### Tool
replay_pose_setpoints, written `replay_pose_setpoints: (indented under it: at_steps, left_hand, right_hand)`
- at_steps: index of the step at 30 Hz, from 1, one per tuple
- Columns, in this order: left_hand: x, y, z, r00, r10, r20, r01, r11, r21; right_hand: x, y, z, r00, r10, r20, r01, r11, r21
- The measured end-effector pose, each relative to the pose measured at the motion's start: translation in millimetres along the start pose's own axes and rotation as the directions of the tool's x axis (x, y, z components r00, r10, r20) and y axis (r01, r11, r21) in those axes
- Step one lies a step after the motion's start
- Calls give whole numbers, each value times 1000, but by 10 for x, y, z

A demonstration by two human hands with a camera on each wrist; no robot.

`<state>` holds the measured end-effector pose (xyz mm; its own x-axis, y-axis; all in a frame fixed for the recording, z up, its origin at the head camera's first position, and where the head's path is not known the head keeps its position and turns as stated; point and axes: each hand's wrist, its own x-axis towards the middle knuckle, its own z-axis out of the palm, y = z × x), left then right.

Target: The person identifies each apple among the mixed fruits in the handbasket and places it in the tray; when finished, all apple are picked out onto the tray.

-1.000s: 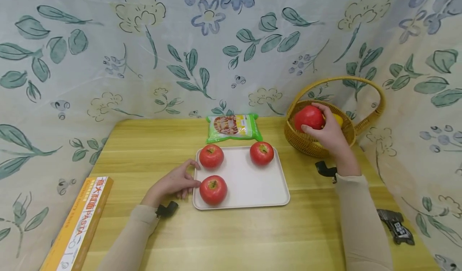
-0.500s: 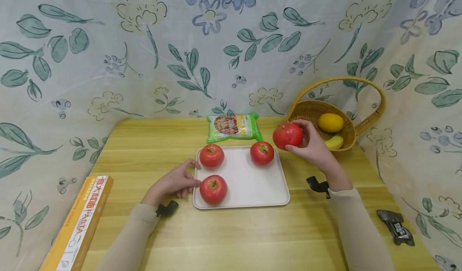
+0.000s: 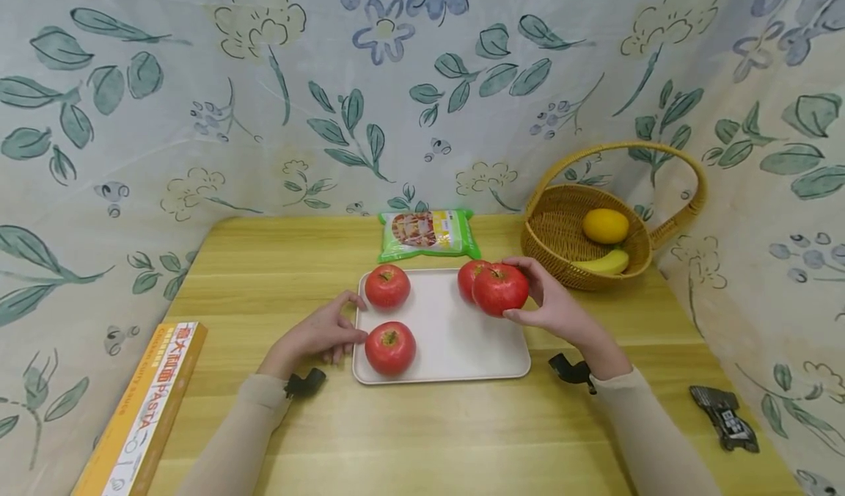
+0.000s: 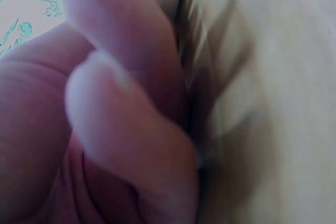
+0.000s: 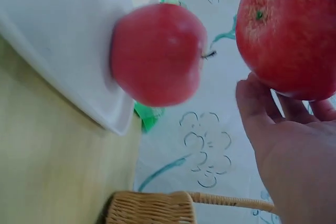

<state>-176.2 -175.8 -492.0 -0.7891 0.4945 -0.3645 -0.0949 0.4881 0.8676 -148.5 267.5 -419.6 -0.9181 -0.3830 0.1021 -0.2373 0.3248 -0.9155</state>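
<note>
My right hand (image 3: 551, 298) grips a red apple (image 3: 499, 290) above the right side of the white tray (image 3: 455, 356). In the right wrist view this apple (image 5: 289, 35) hangs clear of the tray beside another apple (image 5: 160, 55) standing on it. From the head, the held apple partly covers that back-right apple (image 3: 468, 276). Two more red apples, one at the back left (image 3: 387, 287) and one at the front left (image 3: 390, 348), sit on the tray. At the tray's left edge rests my left hand (image 3: 323, 331), thumb and forefinger apart; its loosely bent fingers (image 4: 126, 129) lie low over the table.
A wicker basket (image 3: 554, 221) with a tall handle stands at the back right, holding a yellow mango-like fruit (image 3: 605, 226) and a banana (image 3: 604, 263). Behind the tray lies a green food packet (image 3: 428, 233). A pasta box (image 3: 141, 408) is at left, a black packet (image 3: 725, 418) at right.
My right hand has brought the apple out of the basket, leftward and toward the front, to over the tray. The left hand and the tray have stayed put.
</note>
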Motion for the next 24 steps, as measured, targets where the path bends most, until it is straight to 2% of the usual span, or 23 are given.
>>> replay_pose_setpoints:
  at_steps: [6,12,17,24]
  left_hand:
    - [-12,-17,-10,1000,-6,-6,6,1000,5]
    - [-29,-23,-25,1000,-5,-9,5,1000,8]
    - [-30,-13,-15,1000,9,-9,-9,1000,10]
    - [-10,-4,4,1000,10,-11,-10,1000,12]
  right_hand:
    - [-71,134,136,993,14,120,-19,999,37]
    - [-99,262,212,965,96,242,-103,994,20]
    - [-115,353,208,944,135,300,-137,990,-16]
    - [-152,489,154,930,122,346,-127,992,-7]
